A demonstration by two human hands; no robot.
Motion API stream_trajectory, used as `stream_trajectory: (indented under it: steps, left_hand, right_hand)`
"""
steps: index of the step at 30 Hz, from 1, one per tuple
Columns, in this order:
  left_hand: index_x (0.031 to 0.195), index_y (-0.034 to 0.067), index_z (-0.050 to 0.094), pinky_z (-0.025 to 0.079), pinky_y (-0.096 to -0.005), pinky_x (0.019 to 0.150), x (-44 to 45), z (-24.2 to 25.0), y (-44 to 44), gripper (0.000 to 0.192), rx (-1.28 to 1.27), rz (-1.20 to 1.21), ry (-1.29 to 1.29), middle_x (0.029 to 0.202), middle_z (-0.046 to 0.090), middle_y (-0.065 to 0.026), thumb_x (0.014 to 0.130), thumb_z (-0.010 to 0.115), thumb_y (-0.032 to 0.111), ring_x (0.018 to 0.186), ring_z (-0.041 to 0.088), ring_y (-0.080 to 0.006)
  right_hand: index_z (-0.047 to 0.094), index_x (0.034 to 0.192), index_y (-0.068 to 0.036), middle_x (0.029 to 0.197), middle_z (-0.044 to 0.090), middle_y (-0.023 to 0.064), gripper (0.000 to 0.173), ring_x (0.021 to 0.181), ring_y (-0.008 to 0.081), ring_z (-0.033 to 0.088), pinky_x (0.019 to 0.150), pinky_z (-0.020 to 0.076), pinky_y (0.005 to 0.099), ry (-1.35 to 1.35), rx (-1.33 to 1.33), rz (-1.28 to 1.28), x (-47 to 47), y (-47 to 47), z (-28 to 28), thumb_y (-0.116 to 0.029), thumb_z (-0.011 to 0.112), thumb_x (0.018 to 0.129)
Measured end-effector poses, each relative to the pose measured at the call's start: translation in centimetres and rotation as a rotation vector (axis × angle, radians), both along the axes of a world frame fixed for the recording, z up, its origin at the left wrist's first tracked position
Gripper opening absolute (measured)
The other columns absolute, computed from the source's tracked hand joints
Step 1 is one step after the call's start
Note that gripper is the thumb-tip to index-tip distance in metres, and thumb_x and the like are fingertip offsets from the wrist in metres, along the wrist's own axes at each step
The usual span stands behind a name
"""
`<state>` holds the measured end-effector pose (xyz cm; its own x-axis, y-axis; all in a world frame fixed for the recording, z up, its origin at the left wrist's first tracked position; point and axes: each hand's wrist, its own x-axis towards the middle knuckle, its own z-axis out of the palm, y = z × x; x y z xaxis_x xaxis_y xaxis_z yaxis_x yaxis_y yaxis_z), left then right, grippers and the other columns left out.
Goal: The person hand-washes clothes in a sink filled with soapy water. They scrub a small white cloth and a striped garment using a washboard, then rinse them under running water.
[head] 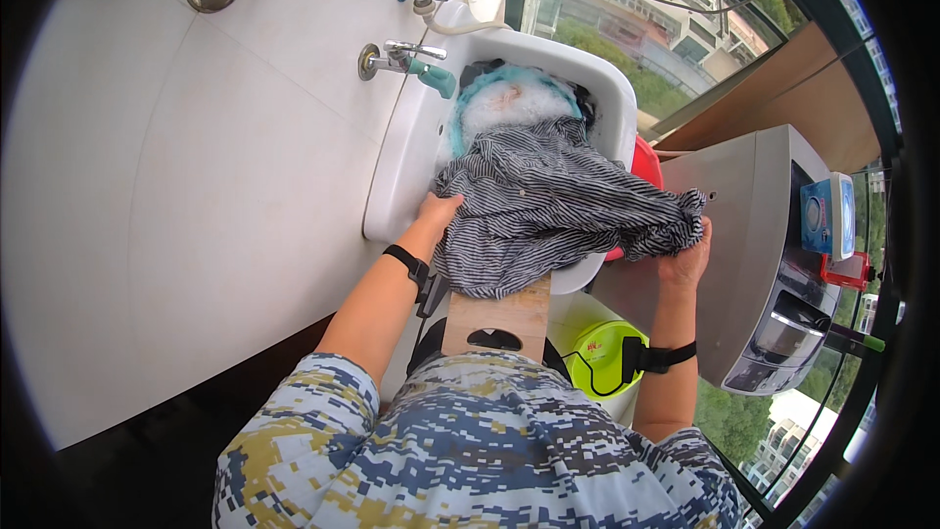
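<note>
A black-and-white striped garment (543,198) lies spread over a wooden washboard (499,316) and the near part of a white sink (620,88). My left hand (440,214) grips the cloth at its left edge. At the right, my right hand (689,257) is closed on a bunched end of the garment, held beyond the sink's rim. The cloth hides some of the fingers of both hands. Behind the garment, a teal basin (459,121) holds white suds (514,104), with dark cloth around it in the sink.
A tap (411,59) with a teal spout sticks out from the tiled wall at the left. A red basin (646,165) is beside the sink, and a lime-green bucket (609,353) stands below. At the right is a washing machine (727,250) with a blue-and-white box (828,217) on it.
</note>
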<state>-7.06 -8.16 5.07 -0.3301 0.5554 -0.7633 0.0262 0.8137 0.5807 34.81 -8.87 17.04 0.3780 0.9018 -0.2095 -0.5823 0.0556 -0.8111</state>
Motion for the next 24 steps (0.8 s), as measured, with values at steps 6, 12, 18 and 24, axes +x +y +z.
stream_trajectory:
  steps: [6, 12, 18, 24]
  left_hand:
    - [0.121, -0.005, 0.055, 0.058, -0.0402, 0.08, -0.2, 3.1, 1.5, 0.037, 0.05, 0.29, -0.451, 0.118, 0.064, -0.0194, 0.085, 0.055, 0.002, 0.099, 0.068, -0.0284]
    - [0.117, 0.001, 0.058, 0.059, -0.0422, 0.087, 0.2, 9.0, 0.4, 0.043, 0.368, 0.289, -0.993, 0.108, 0.068, -0.0144, 0.076, 0.047, -0.005, 0.097, 0.069, -0.0286]
    - [0.115, 0.003, 0.06, 0.058, -0.0437, 0.09, 0.4, 11.6, -1.4, 0.045, 0.459, 0.298, -0.985, 0.109, 0.068, -0.0146, 0.074, 0.045, -0.006, 0.1, 0.068, -0.0292]
    - [0.12, 0.003, 0.062, 0.057, -0.0416, 0.093, 0.4, 11.6, -5.0, 0.056, 0.44, 0.407, -0.986, 0.113, 0.069, -0.0137, 0.069, 0.043, -0.011, 0.103, 0.067, -0.0274]
  right_hand:
    - [0.049, 0.09, -0.011, 0.099, 0.066, 0.0095, 0.014, 0.087, 0.0227, 0.066, 0.077, 0.0574, 0.034, 0.056, 0.053, 0.382, -3.0, 1.2, 0.5, 0.003, 0.05, 0.088]
    - [0.07, 0.095, -0.008, 0.097, 0.067, 0.0115, 0.02, 0.082, 0.0282, 0.066, 0.075, 0.0524, 0.0411, -1.498, -0.1, 0.829, -9.6, 6.2, 0.5, -0.009, 0.057, 0.08]
    - [0.071, 0.101, -0.011, 0.109, 0.068, 0.0132, 0.023, 0.1, 0.0317, 0.065, 0.082, 0.0525, 0.0418, -1.348, 0.042, 1.121, -16.1, 6.9, -1.8, -0.008, 0.062, 0.08]
    - [0.065, 0.092, -0.01, 0.09, 0.059, 0.0099, 0.02, 0.084, 0.0321, 0.062, 0.073, 0.0517, 0.042, -1.395, 0.239, 0.674, -17.3, -0.2, -4.7, -0.001, 0.066, 0.075]
